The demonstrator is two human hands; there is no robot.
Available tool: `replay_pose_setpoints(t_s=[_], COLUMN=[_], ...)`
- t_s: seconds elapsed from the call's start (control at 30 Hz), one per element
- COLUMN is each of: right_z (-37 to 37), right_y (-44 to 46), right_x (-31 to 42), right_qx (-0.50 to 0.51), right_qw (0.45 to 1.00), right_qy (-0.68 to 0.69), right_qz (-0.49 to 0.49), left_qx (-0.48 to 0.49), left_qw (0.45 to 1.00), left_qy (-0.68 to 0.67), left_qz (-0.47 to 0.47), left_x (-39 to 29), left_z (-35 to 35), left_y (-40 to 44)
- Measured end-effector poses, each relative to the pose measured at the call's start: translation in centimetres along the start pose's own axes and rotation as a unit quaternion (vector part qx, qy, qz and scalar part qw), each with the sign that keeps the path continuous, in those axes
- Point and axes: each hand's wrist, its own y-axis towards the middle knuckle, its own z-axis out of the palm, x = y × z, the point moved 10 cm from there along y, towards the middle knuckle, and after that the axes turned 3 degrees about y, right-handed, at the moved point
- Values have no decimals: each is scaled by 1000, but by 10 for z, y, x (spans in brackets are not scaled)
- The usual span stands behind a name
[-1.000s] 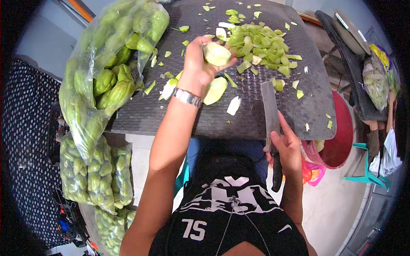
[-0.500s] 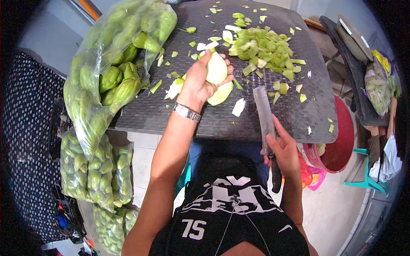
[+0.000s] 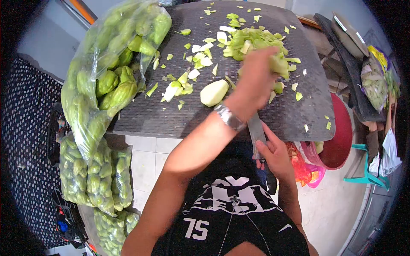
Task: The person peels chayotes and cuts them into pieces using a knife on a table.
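My left hand (image 3: 257,79), blurred by motion, is over the right part of the table at the pile of green pieces (image 3: 252,39). Its fingers are smeared, and a pale green shape shows beside them. My right hand (image 3: 275,155) grips a wide-bladed knife (image 3: 256,132) near the table's front edge, with the blade pointing away from me and partly behind my left wrist. One peeled pale chayote (image 3: 214,93) lies left of my left wrist. White and green scraps (image 3: 173,90) are scattered around it.
A clear bag of green chayotes (image 3: 113,85) rests on the left of the dark woven table (image 3: 145,121). More filled bags (image 3: 99,175) stand below it. A red tub (image 3: 339,136) and a teal stool (image 3: 367,168) are at the right.
My left hand has moved right to the green pile, and the peeled chayote it held no longer shows in it. The knife has shifted slightly left and nearer to me.
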Motion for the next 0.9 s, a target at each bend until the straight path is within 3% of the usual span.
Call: replay_pose_setpoints(t_s=[0.13, 0.23, 0.3, 0.4, 0.47, 0.53, 0.63, 0.77, 0.9], right_z=[0, -3, -5, -7, -11, -18, -21, -20, -13], right_y=[-6, -8, -9, -10, -8, -2, -2, -8, -13], right_x=[4, 6, 5, 5, 2, -6, 20, 46, 46], right_qx=[-5, -9, -11, -10, -4, 10, -3, -9, -7], right_qw=[1000, 1000, 1000, 999, 996, 985, 970, 969, 970], right_qy=[0, 2, 9, 33, 87, 173, 232, 222, 217], right_qz=[-8, -8, -16, -19, -11, 8, -66, -111, -107], left_qx=[233, 221, 138, 5, -55, -42, -13, 46, 61], left_qw=[960, 972, 984, 948, 857, 671, 511, 541, 524], left_qy=[-66, 40, 101, 308, 506, 730, 859, 840, 849], left_qz=[-139, 68, 47, 85, 81, 120, 36, -20, 21], left_x=[23, -30, -43, -80, -102, -118, -103, -76, -52], left_z=[99, 83, 35, -36, -80, -96, -106, -108, -97], left_y=[-17, -19, -10, -21, -28, -41, -58, -51, -47])
